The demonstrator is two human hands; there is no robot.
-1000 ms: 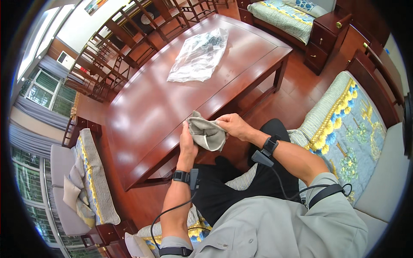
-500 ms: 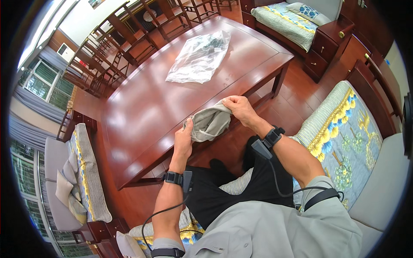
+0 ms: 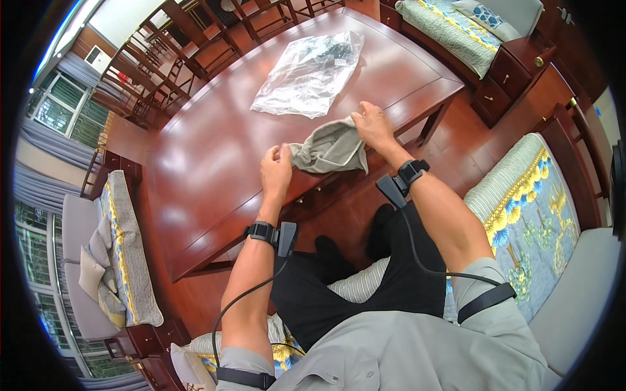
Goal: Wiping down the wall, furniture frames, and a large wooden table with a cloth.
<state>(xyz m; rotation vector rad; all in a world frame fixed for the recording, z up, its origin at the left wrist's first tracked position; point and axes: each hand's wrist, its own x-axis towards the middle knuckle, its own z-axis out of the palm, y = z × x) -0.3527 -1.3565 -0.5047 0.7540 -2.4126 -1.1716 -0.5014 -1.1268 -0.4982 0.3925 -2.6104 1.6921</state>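
Clearly, cloth (image 3: 329, 151) between both grips (image 3: 276, 172) (image 3: 375, 128)

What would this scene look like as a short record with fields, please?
Left hand: pinching the left end of the cloth
Right hand: gripping the cloth's upper right part
Cloth: grey, creased, over the near edge of the table; contact unclear
Table: reddish-brown, glossy
Bag: clear plastic, lying on the table, beyond the cloth
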